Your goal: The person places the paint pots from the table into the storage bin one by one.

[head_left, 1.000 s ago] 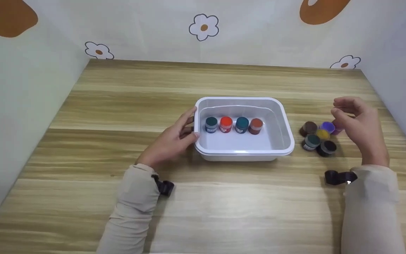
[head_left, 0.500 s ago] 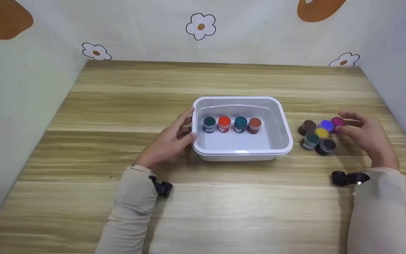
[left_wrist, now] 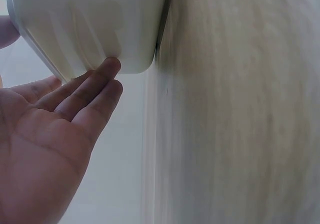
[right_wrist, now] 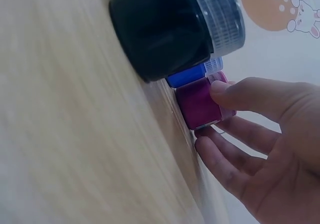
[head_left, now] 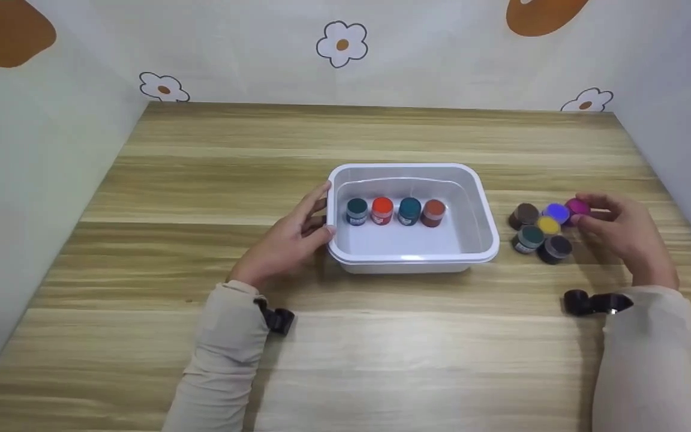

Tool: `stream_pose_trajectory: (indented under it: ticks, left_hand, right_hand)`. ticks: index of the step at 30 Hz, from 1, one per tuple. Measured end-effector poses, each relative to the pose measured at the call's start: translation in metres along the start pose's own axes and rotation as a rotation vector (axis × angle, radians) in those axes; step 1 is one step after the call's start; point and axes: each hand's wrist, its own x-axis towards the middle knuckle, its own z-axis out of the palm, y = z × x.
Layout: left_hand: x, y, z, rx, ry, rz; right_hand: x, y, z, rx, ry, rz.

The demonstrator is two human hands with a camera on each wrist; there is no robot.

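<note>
A white plastic tub (head_left: pixel 405 258) stands on the wooden table. Inside it, a row of small paint jars includes a red jar (head_left: pixel 382 210) and a brown-red one (head_left: pixel 433 213). My left hand (head_left: pixel 285 246) rests against the tub's left end; in the left wrist view its fingers (left_wrist: pixel 97 92) lie fairly straight along the outer wall. To the right of the tub, my right hand (head_left: pixel 627 234) pinches a magenta paint jar (right_wrist: pixel 200 102) between thumb and fingers. That jar stands on the table beside a blue-violet jar (head_left: pixel 556 213).
Close to the magenta jar stand a yellow jar (head_left: pixel 549 225), a dark brown jar (head_left: pixel 524 216), a dark green jar (head_left: pixel 528 239) and a black jar (head_left: pixel 555 249). Patterned white walls border the wooden table (head_left: pixel 417 360) at the back and sides.
My right hand has come down to the magenta jar, and its thumb and fingers now hold it. The left hand stays at the tub's left end.
</note>
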Motion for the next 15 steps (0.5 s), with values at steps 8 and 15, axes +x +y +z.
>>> stream_pose_trajectory:
  ticks: [8,15]
  left_hand:
    - [0.000,0.000,-0.001,0.005,-0.001,-0.017]
    - [0.000,0.002,-0.001,0.025,-0.005,-0.056]
  right_hand:
    - [-0.004,-0.009,-0.002,-0.024,0.069,-0.009]
    - [-0.010,-0.021,-0.006,-0.103,0.149,-0.012]
